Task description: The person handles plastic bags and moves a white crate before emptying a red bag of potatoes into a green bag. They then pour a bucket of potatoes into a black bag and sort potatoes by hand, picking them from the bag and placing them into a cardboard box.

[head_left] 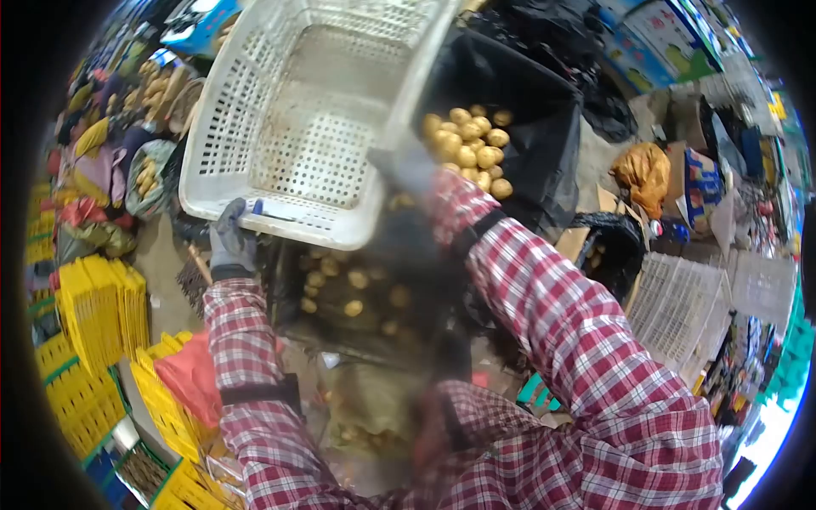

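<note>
A white plastic basket (pixel 314 110) with a perforated bottom, empty inside, is tilted at the upper centre. My left hand (pixel 231 240), in a grey glove, grips its near rim at the left corner. On the right side of the basket is my right hand (pixel 404 170), gloved and smeared by motion, so its fingers cannot be made out. Round yellow-brown potatoes (pixel 472 149) lie in a black-lined container (pixel 544 127) just right of the basket. More potatoes (pixel 353 308) sit below the basket on dark lining, partly blurred.
Yellow crates (pixel 93 306) are stacked at the left. At the right are an orange bag (pixel 643 174), a black bag-lined bin (pixel 614 246) and a pale crate (pixel 676 310). Sacks and blue cartons (pixel 654 38) stand farther back. A red bag (pixel 191 378) lies at lower left.
</note>
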{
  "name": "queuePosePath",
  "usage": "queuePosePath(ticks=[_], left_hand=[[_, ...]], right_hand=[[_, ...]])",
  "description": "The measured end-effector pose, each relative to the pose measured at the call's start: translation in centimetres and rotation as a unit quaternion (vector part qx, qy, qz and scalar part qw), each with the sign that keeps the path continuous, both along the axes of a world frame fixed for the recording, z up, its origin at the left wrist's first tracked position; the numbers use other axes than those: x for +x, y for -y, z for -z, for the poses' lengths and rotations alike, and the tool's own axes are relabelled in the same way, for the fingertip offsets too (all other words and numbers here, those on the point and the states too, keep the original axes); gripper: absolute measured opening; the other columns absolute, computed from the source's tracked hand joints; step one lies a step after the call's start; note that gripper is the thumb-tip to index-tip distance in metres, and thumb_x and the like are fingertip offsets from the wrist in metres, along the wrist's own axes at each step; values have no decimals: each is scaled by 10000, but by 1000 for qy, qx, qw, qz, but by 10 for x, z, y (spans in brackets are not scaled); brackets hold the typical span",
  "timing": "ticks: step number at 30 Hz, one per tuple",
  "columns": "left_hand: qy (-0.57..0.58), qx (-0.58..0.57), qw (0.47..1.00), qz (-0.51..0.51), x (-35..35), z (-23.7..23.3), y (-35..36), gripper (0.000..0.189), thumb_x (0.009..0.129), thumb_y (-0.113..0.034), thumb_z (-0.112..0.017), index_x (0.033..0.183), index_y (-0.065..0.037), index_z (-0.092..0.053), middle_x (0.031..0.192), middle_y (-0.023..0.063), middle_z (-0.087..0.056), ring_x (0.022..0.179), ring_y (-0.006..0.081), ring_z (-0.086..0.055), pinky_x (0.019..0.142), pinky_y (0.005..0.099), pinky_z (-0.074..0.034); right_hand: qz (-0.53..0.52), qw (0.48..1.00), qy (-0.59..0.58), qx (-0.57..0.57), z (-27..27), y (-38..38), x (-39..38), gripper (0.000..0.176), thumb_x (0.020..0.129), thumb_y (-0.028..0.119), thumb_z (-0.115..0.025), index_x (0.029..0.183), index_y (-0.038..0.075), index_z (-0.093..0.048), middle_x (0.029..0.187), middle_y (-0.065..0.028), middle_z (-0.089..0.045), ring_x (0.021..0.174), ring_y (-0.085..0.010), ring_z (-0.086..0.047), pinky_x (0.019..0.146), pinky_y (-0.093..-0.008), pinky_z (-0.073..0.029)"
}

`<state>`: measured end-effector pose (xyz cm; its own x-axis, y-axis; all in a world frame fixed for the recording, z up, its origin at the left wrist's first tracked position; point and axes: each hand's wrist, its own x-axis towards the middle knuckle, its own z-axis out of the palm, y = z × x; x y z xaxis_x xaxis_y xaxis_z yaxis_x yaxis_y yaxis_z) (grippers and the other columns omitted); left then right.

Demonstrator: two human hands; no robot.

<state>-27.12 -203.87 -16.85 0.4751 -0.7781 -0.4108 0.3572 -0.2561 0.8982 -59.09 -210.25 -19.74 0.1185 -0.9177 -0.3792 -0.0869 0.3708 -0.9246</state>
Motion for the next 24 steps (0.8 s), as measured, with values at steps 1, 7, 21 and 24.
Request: queuePosePath(ticks=[1,7,21,24], left_hand=[[17,5,1000,-18,-16,1,1,440,933,-321,-547,1251,-18,-534,1203,103,-556,1089,256,-552,1013,391,-414],[-15,197,966,166,-11,132,-34,378,927,-324,-595,1276,-250,-471,1126,8,-561,1067,152,-498,938,371,-417],[0,325,861,391,-194,124,-278,435,909,-258,-627,1306,-150,-488,1148,8,-577,1010,172,-573,858,351,-452],[94,252,834,482,-262,133,-276,396,921,-205,-611,1281,-84,-500,1017,-20,-553,872,94,-532,763,249,-440]], right_hand=[[-13,1000,15,19,0,-1,-7,712,785,287,-759,1300,-29,-383,1017,-201,-649,916,-273,-646,788,-334,-531],[-51,998,-41,17,11,-111,-47,771,850,350,-693,1431,-1,-326,1158,-215,-618,1022,-262,-607,899,-333,-474],[33,860,-294,416,4,-543,-329,257,912,256,-600,1070,62,-662,907,-82,-689,827,-168,-641,741,-320,-511],[107,839,-297,443,22,-622,-384,268,951,275,-554,1060,54,-660,912,-44,-678,830,-138,-608,757,-308,-495]])
